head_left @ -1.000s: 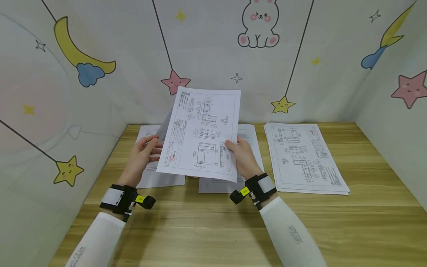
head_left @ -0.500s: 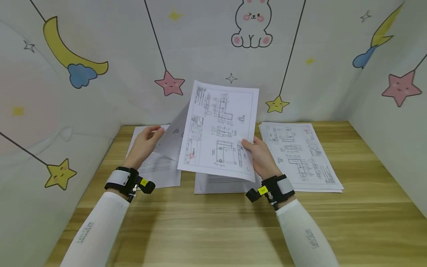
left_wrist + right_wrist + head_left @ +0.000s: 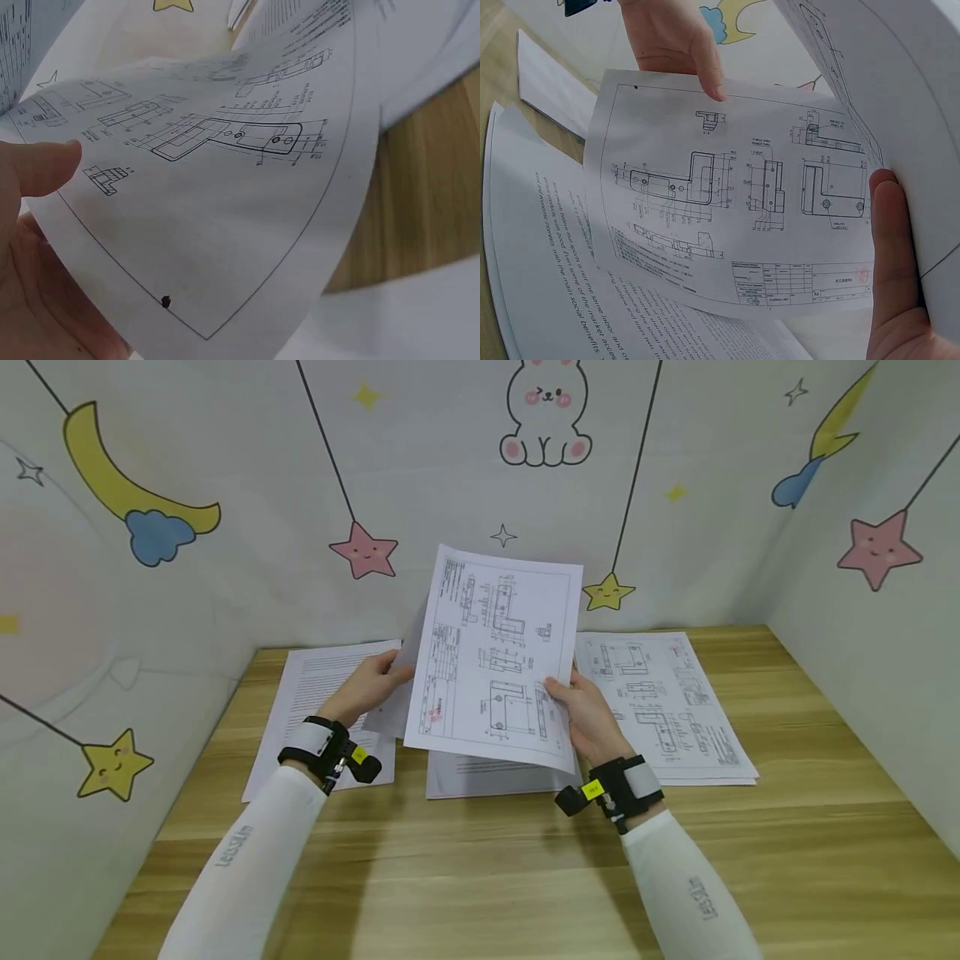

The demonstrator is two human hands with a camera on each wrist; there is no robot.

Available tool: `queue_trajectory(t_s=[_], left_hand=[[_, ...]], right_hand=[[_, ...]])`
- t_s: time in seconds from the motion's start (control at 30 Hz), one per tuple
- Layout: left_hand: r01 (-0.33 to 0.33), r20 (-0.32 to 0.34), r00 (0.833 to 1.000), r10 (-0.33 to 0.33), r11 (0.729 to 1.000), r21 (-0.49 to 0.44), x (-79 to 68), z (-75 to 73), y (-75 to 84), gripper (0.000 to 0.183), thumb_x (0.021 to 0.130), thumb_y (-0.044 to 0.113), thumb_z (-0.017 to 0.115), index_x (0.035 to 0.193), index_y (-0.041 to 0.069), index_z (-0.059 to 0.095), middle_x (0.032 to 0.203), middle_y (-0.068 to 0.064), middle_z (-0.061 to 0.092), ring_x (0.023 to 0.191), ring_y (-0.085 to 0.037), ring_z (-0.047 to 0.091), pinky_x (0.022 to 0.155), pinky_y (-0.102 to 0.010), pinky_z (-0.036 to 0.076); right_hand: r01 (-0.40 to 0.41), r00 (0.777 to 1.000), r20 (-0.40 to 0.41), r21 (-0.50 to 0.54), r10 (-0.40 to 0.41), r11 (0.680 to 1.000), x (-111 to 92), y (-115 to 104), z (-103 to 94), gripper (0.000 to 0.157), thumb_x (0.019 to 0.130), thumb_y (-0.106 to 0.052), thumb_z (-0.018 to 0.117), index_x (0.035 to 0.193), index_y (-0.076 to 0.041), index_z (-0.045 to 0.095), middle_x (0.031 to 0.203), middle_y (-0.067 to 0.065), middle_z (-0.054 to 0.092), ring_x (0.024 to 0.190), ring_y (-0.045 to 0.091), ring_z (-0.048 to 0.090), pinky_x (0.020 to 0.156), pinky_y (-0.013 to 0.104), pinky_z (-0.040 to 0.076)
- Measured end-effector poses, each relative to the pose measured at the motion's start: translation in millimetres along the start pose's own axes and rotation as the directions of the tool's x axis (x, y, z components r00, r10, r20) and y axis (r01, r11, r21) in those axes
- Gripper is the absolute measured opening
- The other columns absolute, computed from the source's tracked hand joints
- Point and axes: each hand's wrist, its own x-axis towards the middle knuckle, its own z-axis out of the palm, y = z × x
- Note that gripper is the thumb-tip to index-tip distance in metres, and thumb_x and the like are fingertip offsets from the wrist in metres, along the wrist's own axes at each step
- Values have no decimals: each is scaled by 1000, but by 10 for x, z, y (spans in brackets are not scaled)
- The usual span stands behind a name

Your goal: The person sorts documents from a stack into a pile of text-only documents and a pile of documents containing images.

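In the head view my right hand (image 3: 592, 718) holds a raised sheet with a technical drawing (image 3: 487, 652) by its right edge, thumb on its printed face. Behind it slants a second drawing sheet (image 3: 390, 714), which my left hand (image 3: 367, 687) pinches at its left side. The left wrist view has my left thumb (image 3: 45, 169) over this rear sheet (image 3: 225, 232) and the fingers beneath. In the right wrist view the rear sheet (image 3: 727, 172) is spread apart from the front sheet (image 3: 900, 67), near my right-hand finger (image 3: 892, 247).
A pile of text pages (image 3: 315, 685) lies on the wooden table (image 3: 465, 877) at left. Another text pile (image 3: 487, 778) is partly hidden under the raised sheets. At right lies a pile of drawing sheets (image 3: 667, 718). A patterned cloth wall (image 3: 450, 485) stands behind.
My right hand has moved right with the sheets, then stayed nearly still. My left hand, raised beside the rear sheet half a second ago, has come right and now pinches it. The view has turned right.
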Motion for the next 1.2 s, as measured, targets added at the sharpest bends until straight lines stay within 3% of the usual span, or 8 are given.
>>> queue_trajectory(t_s=[0.17,0.33,0.57,0.93,1.1,1.2], left_hand=[[17,8,1000,-16,995,-97,-5,147,49,50,95,47,42,138,22,44,115,-11,60,102,-28,56,89,-47,45],[56,43,998,-47,965,-255,-57,270,73,47,96,46,40,136,22,45,111,-10,62,96,-23,60,80,-36,48],[73,98,995,-32,890,-450,-133,434,151,42,98,39,41,135,21,47,110,-11,61,90,-18,64,70,-28,53],[149,136,988,-78,745,-651,-139,702,258,40,101,31,32,137,18,44,117,-5,54,105,-15,51,88,-31,41],[156,134,987,-86,702,-695,-151,759,279,44,100,44,28,137,25,42,115,-2,50,108,-15,47,90,-30,36],[167,151,985,-85,705,-690,-160,774,284,46,96,52,34,135,30,43,116,-2,54,104,-15,52,85,-29,42]], right_hand=[[-6,1000,-7,-14,6,1000,6,29,-16,41,97,-16,47,137,-13,42,128,5,52,112,16,52,86,25,42],[-13,1000,-18,-45,12,999,-7,39,-65,41,97,-18,47,138,-13,42,130,6,51,114,17,51,87,27,42],[-8,999,-49,-157,1,987,-46,49,-164,42,97,-23,48,137,-11,42,123,8,55,107,16,56,83,25,46],[-44,991,-134,-285,5,958,-115,85,-264,41,98,-22,46,138,-18,42,124,9,56,101,15,60,76,23,51],[-63,987,-158,-317,13,946,-104,132,-283,42,97,-24,47,138,-18,43,123,9,58,98,13,62,74,22,52],[-79,986,-163,-338,24,938,-101,155,-284,41,97,-25,48,137,-18,44,121,9,59,97,13,63,73,23,53]])
